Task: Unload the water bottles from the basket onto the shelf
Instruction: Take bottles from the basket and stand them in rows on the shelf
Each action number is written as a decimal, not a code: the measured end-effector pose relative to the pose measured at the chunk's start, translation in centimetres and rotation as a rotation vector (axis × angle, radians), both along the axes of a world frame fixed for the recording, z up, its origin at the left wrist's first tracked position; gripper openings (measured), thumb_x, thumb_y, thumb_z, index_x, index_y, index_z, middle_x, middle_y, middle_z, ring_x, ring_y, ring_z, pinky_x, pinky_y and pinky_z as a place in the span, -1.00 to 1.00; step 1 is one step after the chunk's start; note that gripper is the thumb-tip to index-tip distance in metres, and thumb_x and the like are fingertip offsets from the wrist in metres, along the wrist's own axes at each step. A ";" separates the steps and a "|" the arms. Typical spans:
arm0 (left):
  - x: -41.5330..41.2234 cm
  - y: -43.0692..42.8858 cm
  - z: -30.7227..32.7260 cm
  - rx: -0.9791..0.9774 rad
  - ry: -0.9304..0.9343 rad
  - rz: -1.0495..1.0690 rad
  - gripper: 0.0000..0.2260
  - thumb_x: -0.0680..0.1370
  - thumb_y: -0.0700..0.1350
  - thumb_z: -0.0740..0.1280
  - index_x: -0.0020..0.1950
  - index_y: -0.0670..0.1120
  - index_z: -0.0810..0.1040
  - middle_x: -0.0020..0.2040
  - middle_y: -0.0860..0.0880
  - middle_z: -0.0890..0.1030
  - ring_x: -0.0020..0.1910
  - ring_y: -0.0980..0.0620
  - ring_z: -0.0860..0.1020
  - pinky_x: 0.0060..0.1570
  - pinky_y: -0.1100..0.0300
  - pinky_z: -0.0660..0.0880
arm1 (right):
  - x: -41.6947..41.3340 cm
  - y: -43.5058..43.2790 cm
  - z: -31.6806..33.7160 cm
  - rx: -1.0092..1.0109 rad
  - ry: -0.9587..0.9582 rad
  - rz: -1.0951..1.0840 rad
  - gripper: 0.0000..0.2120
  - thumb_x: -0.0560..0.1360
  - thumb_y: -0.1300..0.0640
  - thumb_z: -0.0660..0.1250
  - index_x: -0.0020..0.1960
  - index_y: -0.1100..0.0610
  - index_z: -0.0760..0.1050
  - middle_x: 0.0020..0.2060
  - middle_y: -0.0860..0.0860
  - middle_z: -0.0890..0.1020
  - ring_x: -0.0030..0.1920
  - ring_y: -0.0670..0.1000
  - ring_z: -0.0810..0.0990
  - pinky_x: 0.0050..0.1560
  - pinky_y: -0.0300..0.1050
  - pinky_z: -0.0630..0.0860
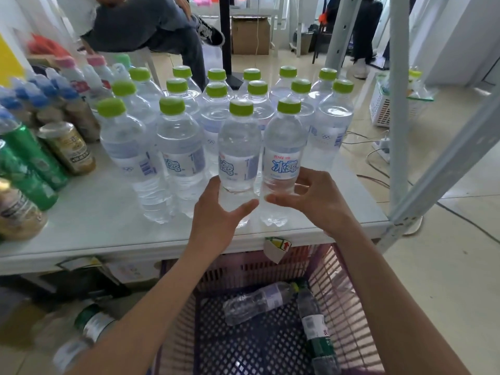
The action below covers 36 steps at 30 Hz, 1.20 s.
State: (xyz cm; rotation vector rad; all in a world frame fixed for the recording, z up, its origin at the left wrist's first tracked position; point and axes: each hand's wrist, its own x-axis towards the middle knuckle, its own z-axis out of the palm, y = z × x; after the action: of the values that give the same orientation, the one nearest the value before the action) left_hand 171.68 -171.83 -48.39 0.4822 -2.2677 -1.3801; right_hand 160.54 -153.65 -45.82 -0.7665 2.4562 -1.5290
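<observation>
"Logging largest first: shelf [94,212]?"
"White. Rows of green-capped water bottles [123,142] stand upright on it. Purple basket [332,280] below, two loose bottles [254,301] lying flat inside."
"Hands?"
"Left hand [216,215] curled round one front-row bottle [238,147]; right hand [316,201] curled round the neighbour bottle [282,142]. Both upright, side by side, near the shelf's front edge."

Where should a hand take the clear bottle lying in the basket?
Round its middle, from above. The clear bottle lies on its side on the basket floor, barrel exposed on top; its cap end sits close to the green-labelled bottle, so that end is crowded.
</observation>
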 end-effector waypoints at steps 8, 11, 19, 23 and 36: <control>0.6 0.5 0.4 -0.458 -0.203 0.126 -0.29 0.50 0.39 0.31 0.37 -0.14 0.36 0.16 -0.08 0.62 0.11 -0.11 0.61 0.00 0.09 0.52 | 0.5 -0.3 0.9 0.403 0.139 0.072 -0.37 0.27 -0.32 0.60 0.26 -0.11 0.62 -0.19 -0.29 0.65 -0.16 -0.32 0.61 -0.08 -0.26 0.58; 1.2 1.1 0.2 -0.666 -0.334 0.173 -0.28 0.53 0.42 0.22 0.31 -0.21 0.38 0.02 -0.09 0.60 0.01 -0.12 0.65 -0.17 0.18 0.39 | 0.6 -1.2 0.8 0.420 0.178 0.046 -0.33 0.27 -0.37 0.57 0.24 -0.02 0.63 -0.09 -0.05 0.74 -0.10 -0.05 0.70 -0.02 -0.07 0.65; 0.8 0.4 0.7 -0.764 -0.444 0.150 -0.41 0.55 0.40 0.18 -0.04 -0.17 0.37 -0.31 0.00 0.38 -0.22 -0.05 0.60 -0.29 0.21 0.36 | 0.3 -2.1 -0.9 0.364 0.147 -0.012 -0.35 0.21 -0.20 0.69 0.22 0.02 0.65 -0.18 -0.26 0.65 -0.25 -0.29 0.63 -0.26 -0.49 0.40; 0.3 0.1 0.4 -0.798 -0.455 0.164 -0.40 0.54 0.41 0.18 -0.08 -0.18 0.34 -0.38 0.02 0.29 -0.30 0.00 0.47 -0.31 0.21 0.37 | 0.5 -2.3 -1.5 0.336 0.162 -0.028 -0.36 0.22 -0.17 0.70 0.23 0.02 0.66 -0.24 -0.34 0.59 -0.25 -0.45 0.59 -0.33 -0.56 0.41; 4.4 0.4 -1.7 -0.787 -0.755 -0.536 -0.62 0.58 0.15 0.28 -0.31 -0.06 0.37 -0.37 0.04 0.50 -0.40 0.09 0.50 -0.42 0.20 0.40 | 2.2 4.0 0.4 0.720 -0.551 0.471 -0.84 0.54 0.05 0.52 -0.12 0.14 0.74 -0.19 0.10 0.80 -0.21 0.01 0.80 -0.28 -0.26 0.65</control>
State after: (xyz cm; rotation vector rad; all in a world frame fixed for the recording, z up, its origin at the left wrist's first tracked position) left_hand 176.12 -171.38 -50.06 0.1136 -3.4662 -0.3540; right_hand 162.72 -149.68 -45.43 -0.6032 1.9786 -0.5192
